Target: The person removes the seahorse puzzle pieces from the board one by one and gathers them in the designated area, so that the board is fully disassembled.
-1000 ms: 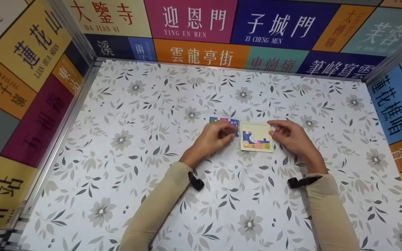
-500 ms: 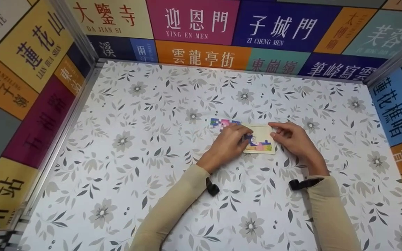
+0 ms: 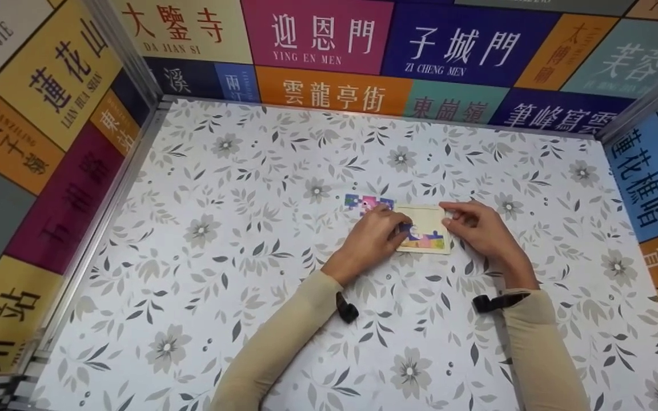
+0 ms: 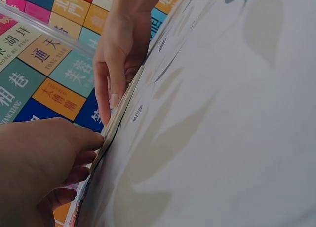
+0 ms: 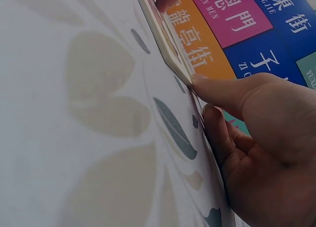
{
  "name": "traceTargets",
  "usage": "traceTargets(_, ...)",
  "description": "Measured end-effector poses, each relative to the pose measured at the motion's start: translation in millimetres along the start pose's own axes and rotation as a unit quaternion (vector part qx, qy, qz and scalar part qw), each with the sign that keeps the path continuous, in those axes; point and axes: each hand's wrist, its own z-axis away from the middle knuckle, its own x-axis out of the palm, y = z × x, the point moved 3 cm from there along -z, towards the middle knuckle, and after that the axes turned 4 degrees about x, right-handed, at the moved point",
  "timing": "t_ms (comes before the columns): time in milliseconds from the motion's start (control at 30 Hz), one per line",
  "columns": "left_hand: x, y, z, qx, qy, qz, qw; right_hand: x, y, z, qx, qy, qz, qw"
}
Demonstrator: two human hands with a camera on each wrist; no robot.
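Note:
In the head view a shallow cream puzzle tray (image 3: pixel 427 214) lies flat on the table, its lower part filled with blue, pink and yellow jigsaw pieces (image 3: pixel 427 242). My left hand (image 3: pixel 368 242) grips the tray at its left side, the index finger over the frame. In the left wrist view the left thumb (image 4: pixel 91 138) is right at the tray's edge. My right hand (image 3: pixel 484 231) holds the opposite side by thumb and forefinger, near the upper right corner; the right wrist view shows the thumb (image 5: pixel 210 86) against that corner. The tray's left part is hidden under the left fingers.
Several loose jigsaw pieces (image 3: pixel 368 202), green, pink and purple, lie together beyond the left hand, partly covered by it. A white floral cloth (image 3: pixel 283 319) spreads over the table. Upright panels (image 3: pixel 329 51) with coloured sign lettering border its back and sides.
My left hand has moved right from beside the loose pieces onto the tray's left side, then stayed there. The right hand keeps its place at the right edge.

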Motion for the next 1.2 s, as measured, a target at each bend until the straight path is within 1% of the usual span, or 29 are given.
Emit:
traceTargets(100,0.1,-0.6,-0.1,-0.005,-0.008,0.010,0.9999,2,8,-2.2,0.005,0.002,0.007,1.0000)
traceTargets(200,0.5,-1.2,-1.0,-0.005,-0.010,0.024,0.9997,2,12,-3.7,0.008,0.005,0.011,0.9999)
traceTargets(333,-0.5,-1.1,-1.2,0.002,-0.006,0.037,0.9993,1,7,-2.7,0.003,0.004,0.008,1.0000)
traceTargets(533,-0.7,1.1,-1.0,0.009,-0.008,0.041,0.9991,-1,-5,1.8,0.006,-0.002,0.001,1.0000)
traceTargets(767,-0.3,2.8,-1.5,0.004,-0.005,0.087,0.9962,-1,-4,1.5,0.002,-0.002,0.002,1.0000)
traceTargets(867,0.7,2.9,-2.7,0.001,-0.006,0.095,0.9954,-1,-3,1.6,0.001,0.000,0.002,1.0000)
traceTargets(967,1.6,2.6,-3.7,0.001,-0.015,0.093,0.9956,-1,-3,1.8,-0.002,0.003,0.004,1.0000)
traceTargets(1200,1.4,3.0,-4.3,-0.003,-0.049,0.082,0.9954,-1,-4,1.8,-0.005,0.002,0.003,1.0000)
